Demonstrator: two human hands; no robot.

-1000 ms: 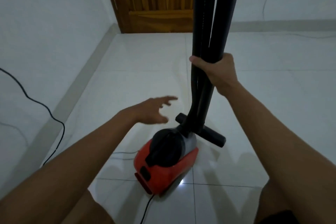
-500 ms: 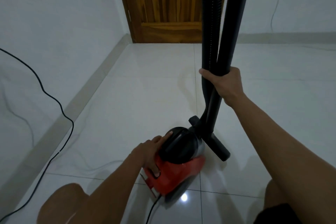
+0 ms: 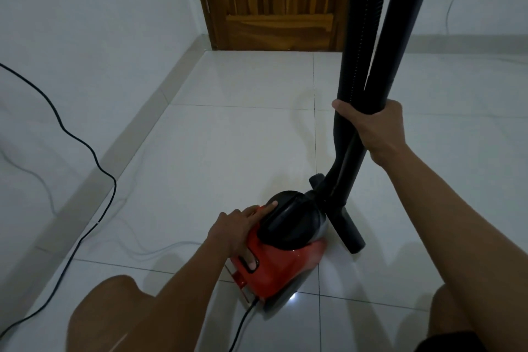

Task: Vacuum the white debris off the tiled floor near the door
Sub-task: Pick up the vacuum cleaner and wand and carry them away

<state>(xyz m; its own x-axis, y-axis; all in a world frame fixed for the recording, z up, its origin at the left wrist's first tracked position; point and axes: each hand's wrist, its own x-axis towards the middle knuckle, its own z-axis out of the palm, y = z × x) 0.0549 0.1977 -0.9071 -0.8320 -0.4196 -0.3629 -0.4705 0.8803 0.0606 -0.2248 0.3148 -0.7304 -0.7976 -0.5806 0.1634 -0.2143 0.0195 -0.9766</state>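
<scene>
A red and black canister vacuum (image 3: 285,260) sits on the white tiled floor (image 3: 217,151) in front of me. My left hand (image 3: 238,230) rests on top of it, fingers mostly straight, thumb pressing a black button on the red body. My right hand (image 3: 374,128) grips the black wand and ribbed hose (image 3: 368,37) together, held upright. The black floor nozzle (image 3: 347,231) lies on the tile just right of the canister. The wooden door (image 3: 280,0) stands at the far end. I see no white debris on the floor.
A black power cord (image 3: 85,151) runs along the left wall and skirting, and another length leaves the vacuum's rear (image 3: 243,320). A thin white cable (image 3: 448,11) hangs on the far right wall. My knees (image 3: 111,311) show at the bottom.
My left hand came down from the air onto the vacuum body and its thumb now presses the button. The view dipped lower and closer. My right hand kept its grip on the wand.
</scene>
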